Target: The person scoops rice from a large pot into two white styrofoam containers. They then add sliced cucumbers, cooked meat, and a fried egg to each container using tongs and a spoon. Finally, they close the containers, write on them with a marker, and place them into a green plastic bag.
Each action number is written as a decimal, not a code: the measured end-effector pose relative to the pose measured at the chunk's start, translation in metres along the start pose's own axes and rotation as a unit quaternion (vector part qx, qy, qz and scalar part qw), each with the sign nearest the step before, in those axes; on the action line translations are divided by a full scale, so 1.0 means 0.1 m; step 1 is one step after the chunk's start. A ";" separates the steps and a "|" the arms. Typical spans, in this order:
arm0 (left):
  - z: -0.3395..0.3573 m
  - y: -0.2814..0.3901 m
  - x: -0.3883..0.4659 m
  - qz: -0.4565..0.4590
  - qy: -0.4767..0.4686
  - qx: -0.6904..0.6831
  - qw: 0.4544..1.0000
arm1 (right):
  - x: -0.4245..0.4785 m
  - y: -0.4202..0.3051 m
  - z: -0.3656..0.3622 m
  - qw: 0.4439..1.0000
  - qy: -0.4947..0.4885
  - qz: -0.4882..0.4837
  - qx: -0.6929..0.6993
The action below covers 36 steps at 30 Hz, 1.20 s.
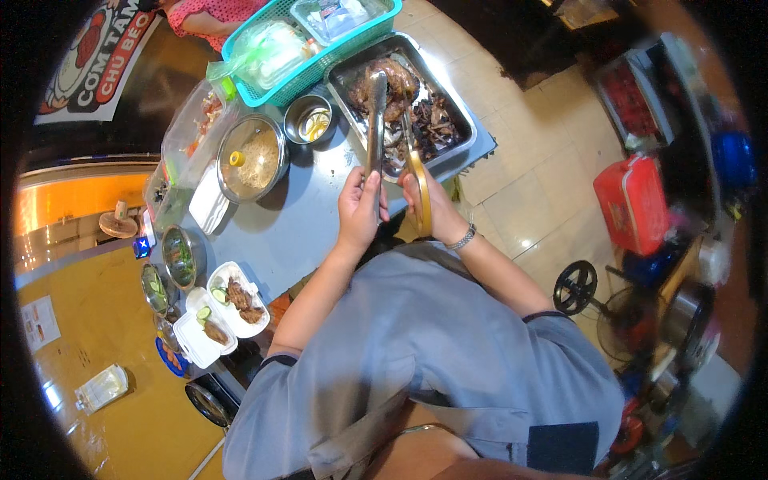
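Observation:
My left hand (357, 211) grips a pair of metal tongs (376, 123), whose tips reach the browned grilled meat (391, 81) at the far side of a metal tray (467, 129). In my right hand (441, 207) is a pair of scissors with gold-coloured handles (423, 195). Their blades point over the tray, close to the meat; whether they touch it cannot be made out. Smaller dark, charred-looking pieces (438, 120) lie along the tray's right side and near end. The tray stands on a grey-blue table (294, 225).
A turquoise plastic basket (336, 51) holding bags adjoins the tray. To the left are a lidded bowl (252, 159), a small metal bowl (309, 119), foam boxes with meat and cucumber (240, 300), and bowls of greens (183, 257). A red container (630, 204) stands at right.

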State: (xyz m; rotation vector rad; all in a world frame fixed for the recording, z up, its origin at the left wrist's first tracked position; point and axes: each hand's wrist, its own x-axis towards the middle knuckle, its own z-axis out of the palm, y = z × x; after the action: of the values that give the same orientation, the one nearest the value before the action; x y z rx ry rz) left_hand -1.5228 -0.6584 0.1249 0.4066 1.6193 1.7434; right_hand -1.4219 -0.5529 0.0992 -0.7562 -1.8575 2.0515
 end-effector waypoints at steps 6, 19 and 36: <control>0.14 -0.03 -0.10 -0.065 -0.044 -0.085 0.993 | -0.16 -0.22 0.09 0.986 0.047 0.074 0.140; -0.17 -0.19 -0.10 -0.120 -0.121 -0.027 0.985 | 0.02 -0.06 -0.24 0.975 0.042 0.154 0.153; -2.86 -0.31 -2.82 0.037 0.513 -0.071 0.855 | -0.02 -0.32 1.32 0.968 -0.235 0.086 0.018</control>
State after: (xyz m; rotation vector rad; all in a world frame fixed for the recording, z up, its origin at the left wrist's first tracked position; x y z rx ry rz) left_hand -1.5060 -1.0611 0.1137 -0.6856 2.1292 2.2926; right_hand -1.4963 -0.6599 0.1369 -0.4581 -2.0389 2.5433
